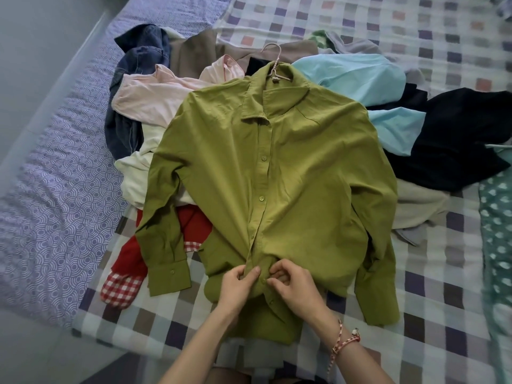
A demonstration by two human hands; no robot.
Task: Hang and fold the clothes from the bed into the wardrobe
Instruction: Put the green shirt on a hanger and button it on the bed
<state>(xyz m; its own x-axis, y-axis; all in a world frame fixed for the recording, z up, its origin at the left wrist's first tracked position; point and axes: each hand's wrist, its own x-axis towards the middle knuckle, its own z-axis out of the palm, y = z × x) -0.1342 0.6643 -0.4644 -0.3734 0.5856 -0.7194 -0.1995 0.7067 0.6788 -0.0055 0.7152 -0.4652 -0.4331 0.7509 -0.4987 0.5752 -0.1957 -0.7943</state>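
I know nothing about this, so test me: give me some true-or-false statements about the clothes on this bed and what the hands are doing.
1. The shirt has a hanger in its collar. True.
2. Both hands hold the shirt at the collar. False: the left hand and the right hand pinch its front near the hem.
3. A blue garment lies beside the shirt. True.
4. The bracelet is on the left wrist. False: it is on the right wrist.
5. The red garment lies on top of the shirt. False: a shirt sleeve lies over it.
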